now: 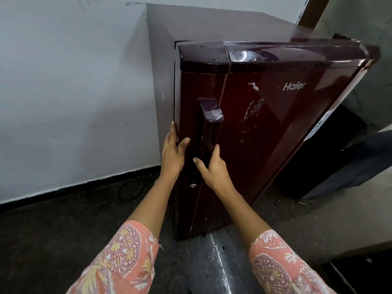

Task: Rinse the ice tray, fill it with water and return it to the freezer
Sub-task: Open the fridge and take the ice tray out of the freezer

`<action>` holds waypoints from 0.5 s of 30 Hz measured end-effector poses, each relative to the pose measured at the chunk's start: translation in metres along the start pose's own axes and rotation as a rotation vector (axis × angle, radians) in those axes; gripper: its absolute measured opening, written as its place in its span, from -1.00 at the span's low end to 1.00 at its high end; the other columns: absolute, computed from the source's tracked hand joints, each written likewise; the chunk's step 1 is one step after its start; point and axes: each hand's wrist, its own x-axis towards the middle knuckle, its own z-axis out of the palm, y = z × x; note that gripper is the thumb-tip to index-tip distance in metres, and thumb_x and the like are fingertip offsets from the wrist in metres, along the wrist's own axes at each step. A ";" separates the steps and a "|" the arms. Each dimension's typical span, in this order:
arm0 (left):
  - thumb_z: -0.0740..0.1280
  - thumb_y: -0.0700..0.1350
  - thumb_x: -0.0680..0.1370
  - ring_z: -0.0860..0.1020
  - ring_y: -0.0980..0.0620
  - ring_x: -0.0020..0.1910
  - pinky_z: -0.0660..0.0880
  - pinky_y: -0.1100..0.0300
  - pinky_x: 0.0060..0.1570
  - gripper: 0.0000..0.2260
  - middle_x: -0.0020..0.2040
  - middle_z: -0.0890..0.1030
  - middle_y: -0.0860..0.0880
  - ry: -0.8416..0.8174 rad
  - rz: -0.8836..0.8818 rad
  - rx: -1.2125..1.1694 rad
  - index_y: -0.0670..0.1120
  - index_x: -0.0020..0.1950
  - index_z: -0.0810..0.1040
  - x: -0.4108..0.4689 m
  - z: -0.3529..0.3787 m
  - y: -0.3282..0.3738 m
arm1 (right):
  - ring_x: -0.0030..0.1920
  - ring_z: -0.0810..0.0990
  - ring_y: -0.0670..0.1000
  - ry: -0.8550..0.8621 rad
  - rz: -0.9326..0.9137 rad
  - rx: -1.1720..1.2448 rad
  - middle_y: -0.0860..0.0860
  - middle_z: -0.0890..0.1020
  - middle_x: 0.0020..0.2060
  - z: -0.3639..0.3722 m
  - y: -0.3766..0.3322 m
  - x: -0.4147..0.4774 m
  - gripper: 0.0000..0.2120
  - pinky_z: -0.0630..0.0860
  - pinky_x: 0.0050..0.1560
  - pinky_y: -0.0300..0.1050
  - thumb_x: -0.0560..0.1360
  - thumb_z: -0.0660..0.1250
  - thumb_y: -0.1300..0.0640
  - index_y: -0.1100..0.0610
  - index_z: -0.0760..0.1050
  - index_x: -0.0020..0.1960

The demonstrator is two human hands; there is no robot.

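Note:
A small maroon fridge (pixel 265 128) stands against the wall, its door slightly ajar along the left edge. My left hand (pixel 172 149) rests on that left door edge with the fingers straight and the thumb on the door face. My right hand (pixel 212 166) grips the lower part of the vertical door handle (pixel 209 126), fingers curled behind it and thumb in front. The ice tray is not in view.
A pale wall (pixel 74 92) runs along the left with a black cable (pixel 131 187) on the dark floor below it. Water wets the floor (pixel 214 262) in front of the fridge. A black box (pixel 326 153) and a grey ledge (pixel 350 219) stand at the right.

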 end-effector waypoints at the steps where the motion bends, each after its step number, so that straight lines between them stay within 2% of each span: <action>1: 0.10 0.39 0.40 0.26 0.04 0.40 0.30 0.03 0.34 -0.22 0.47 0.24 -0.01 -0.013 -0.001 0.019 0.13 0.53 -0.06 0.001 -0.001 -0.002 | -0.18 0.50 -0.21 0.000 0.004 -0.008 -0.04 0.50 0.02 0.000 0.000 0.000 -0.58 0.45 -0.31 -0.48 0.54 0.27 0.13 0.13 0.18 0.31; 4: 0.13 0.22 0.50 0.29 -0.02 0.41 0.32 -0.11 0.35 -0.33 0.46 0.26 -0.05 -0.030 -0.008 0.065 0.12 0.53 -0.09 0.004 -0.001 -0.001 | -0.19 0.50 -0.19 -0.002 0.007 -0.028 0.03 0.53 0.06 0.000 0.000 0.000 -0.57 0.46 -0.31 -0.44 0.54 0.26 0.14 0.13 0.16 0.32; 7: 0.16 0.03 0.59 0.29 -0.01 0.40 0.31 -0.07 0.36 -0.40 0.46 0.24 -0.07 -0.020 0.012 0.083 0.07 0.54 -0.09 0.003 0.001 0.001 | -0.10 0.53 -0.11 -0.002 0.015 -0.031 0.04 0.52 0.07 -0.001 0.000 0.000 -0.56 0.47 -0.29 -0.41 0.54 0.26 0.14 0.13 0.15 0.33; 8: 0.16 -0.02 0.60 0.33 0.04 0.36 0.31 0.03 0.36 -0.41 0.45 0.24 -0.08 -0.008 0.021 0.090 0.05 0.54 -0.09 0.001 0.001 0.001 | -0.06 0.54 -0.07 -0.003 0.016 -0.035 0.02 0.50 0.06 -0.002 0.000 -0.002 -0.55 0.47 -0.29 -0.42 0.54 0.26 0.14 0.14 0.14 0.34; 9: 0.16 -0.07 0.61 0.37 0.15 0.27 0.30 0.21 0.32 -0.41 0.44 0.24 -0.10 0.005 0.033 0.103 0.03 0.54 -0.09 -0.003 0.003 0.000 | -0.03 0.54 -0.06 -0.006 0.020 -0.038 0.00 0.49 0.05 -0.004 0.000 -0.005 -0.54 0.46 -0.29 -0.45 0.54 0.26 0.14 0.15 0.13 0.35; 10: 0.17 -0.10 0.61 0.38 0.28 0.14 0.28 0.42 0.22 -0.42 0.43 0.24 -0.11 0.013 0.036 0.119 0.01 0.54 -0.09 -0.009 0.004 0.001 | -0.03 0.53 -0.07 -0.014 0.024 -0.038 0.00 0.49 0.05 -0.006 0.001 -0.010 -0.53 0.46 -0.29 -0.47 0.54 0.26 0.15 0.16 0.12 0.36; 12: 0.17 -0.11 0.61 0.34 0.42 -0.02 0.22 0.61 0.03 -0.41 0.43 0.23 -0.13 0.026 0.046 0.132 0.00 0.53 -0.10 -0.022 0.009 0.002 | -0.07 0.49 -0.13 -0.032 0.031 -0.037 -0.02 0.48 0.06 -0.012 0.003 -0.020 -0.52 0.43 -0.29 -0.53 0.54 0.26 0.14 0.15 0.13 0.36; 13: 0.17 -0.09 0.61 0.36 0.38 0.01 0.24 0.61 0.01 -0.40 0.42 0.22 -0.14 0.031 0.046 0.139 0.01 0.53 -0.11 -0.029 0.011 0.002 | -0.10 0.47 -0.16 -0.038 0.035 -0.039 -0.04 0.47 0.05 -0.015 0.003 -0.025 -0.52 0.42 -0.30 -0.55 0.54 0.27 0.14 0.15 0.13 0.36; 15: 0.18 -0.03 0.59 0.43 0.15 0.17 0.33 0.44 0.05 -0.39 0.41 0.22 -0.14 0.041 0.036 0.159 0.02 0.54 -0.11 -0.043 0.013 0.005 | -0.15 0.45 -0.23 -0.048 0.036 -0.043 -0.05 0.46 0.04 -0.022 0.005 -0.037 -0.53 0.39 -0.31 -0.58 0.54 0.27 0.14 0.15 0.14 0.36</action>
